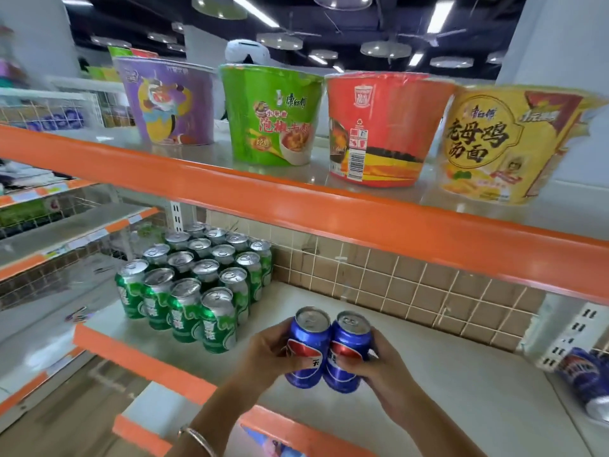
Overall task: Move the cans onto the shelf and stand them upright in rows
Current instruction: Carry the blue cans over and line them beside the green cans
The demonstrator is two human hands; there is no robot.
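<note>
Both hands are busy here. The left hand [270,354] is wrapped round one blue Pepsi can [308,347] and the right hand [379,367] round a second Pepsi can [349,351]. The two are pressed side by side, upright, over the front of the white shelf [445,374]. Can't tell if they've touched down. Looks like the placing step to me. The green Sprite cans [194,285] stand in neat rows at the left. Next, I'd guess, push the pair back toward the tiled rear wall [412,291], set them flat beside the green block, then let go. A tipped-over can [586,380] lies far right.
</note>
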